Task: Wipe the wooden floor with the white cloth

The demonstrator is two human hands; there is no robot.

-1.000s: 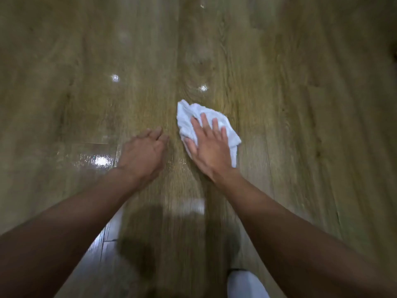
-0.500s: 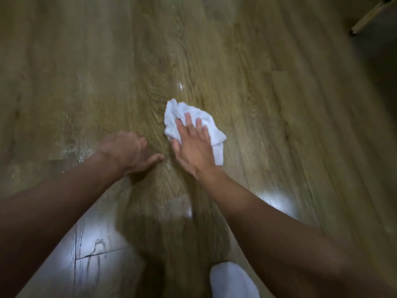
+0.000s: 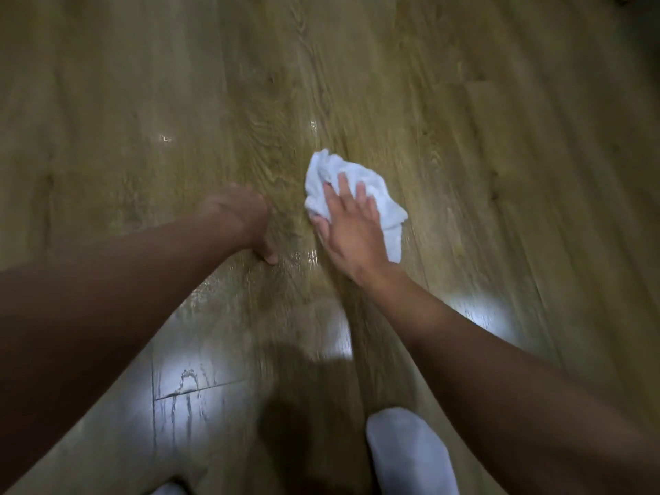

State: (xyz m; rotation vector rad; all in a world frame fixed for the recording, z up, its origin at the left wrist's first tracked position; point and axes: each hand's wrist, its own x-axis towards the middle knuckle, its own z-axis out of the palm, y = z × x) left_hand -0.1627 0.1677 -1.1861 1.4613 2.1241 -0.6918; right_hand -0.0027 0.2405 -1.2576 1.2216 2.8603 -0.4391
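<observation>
Fingers [image 3: 344, 185] of your right hand [image 3: 351, 228] lie straight and spread, pressing the crumpled white cloth [image 3: 380, 196] onto the glossy wooden plank floor [image 3: 464, 155]; your left hand [image 3: 237, 216] rests nearby, its fingers too blurred to tell.

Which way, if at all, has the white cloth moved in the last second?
Yes. The white cloth, under the right hand, has slid rightward across the wooden floor: it was below the arched grain pattern and now lies right of it.
</observation>
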